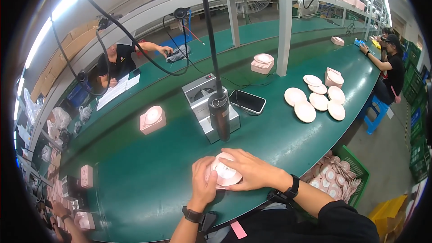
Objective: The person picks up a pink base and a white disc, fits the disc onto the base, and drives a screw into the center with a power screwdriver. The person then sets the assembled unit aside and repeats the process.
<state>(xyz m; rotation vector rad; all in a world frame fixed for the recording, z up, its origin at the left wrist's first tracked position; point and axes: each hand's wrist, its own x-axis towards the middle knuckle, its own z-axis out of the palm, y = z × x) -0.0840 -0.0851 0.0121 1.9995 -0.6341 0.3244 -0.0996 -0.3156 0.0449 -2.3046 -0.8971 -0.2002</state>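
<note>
Both my hands are wrapped round a pale pink housing with a round disc on top (227, 174), low over the near edge of the green bench. My left hand (203, 182) grips its left side. My right hand (256, 171) covers its far and right sides, the thumb lying across the disc. The housing's underside is mostly hidden. Just beyond my hands hangs a black electric screwdriver (219, 117) on its cord, its tip apart from the housing. Behind it stands a grey metal machine (194, 101).
A phone (248, 102) lies right of the machine. Several loose pink discs (305, 111) are on the right, above a green crate (361, 177) full of discs. Pink housings sit on the conveyor, one left (152, 120). Co-workers sit across and at the far right; another's hands are lower left.
</note>
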